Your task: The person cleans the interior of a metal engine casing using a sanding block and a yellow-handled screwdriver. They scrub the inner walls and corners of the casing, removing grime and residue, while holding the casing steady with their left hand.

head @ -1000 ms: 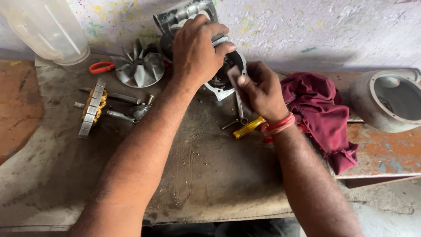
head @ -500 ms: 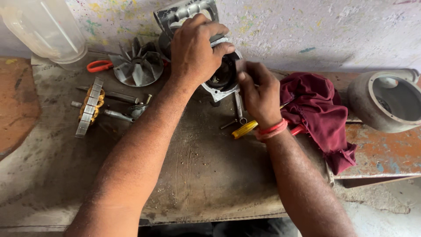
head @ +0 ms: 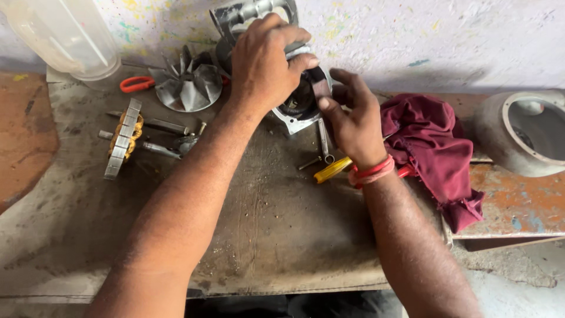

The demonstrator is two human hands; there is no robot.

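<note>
My left hand (head: 263,65) grips the top of a grey metal motor housing (head: 297,106) that stands tilted at the back of the worn workbench (head: 276,235). My right hand (head: 351,121), with red and pink bands at the wrist, pinches a small flat grey piece (head: 321,88) at the housing's open rim. Just below that hand lie a spanner (head: 324,143), a bolt (head: 308,163) and a yellow-handled tool (head: 332,169). The inside of the housing is mostly hidden by my hands.
A metal fan impeller (head: 187,85) and red-handled pliers (head: 136,84) lie at back left, near a translucent plastic jar (head: 65,35). A wound stator (head: 122,137) and shaft parts lie left. A maroon cloth (head: 432,147) and a grey round casing (head: 524,132) sit right.
My right hand has shifted slightly up to the housing's rim, and its fingers now pinch a small grey piece there. The left hand keeps its grip on the housing.
</note>
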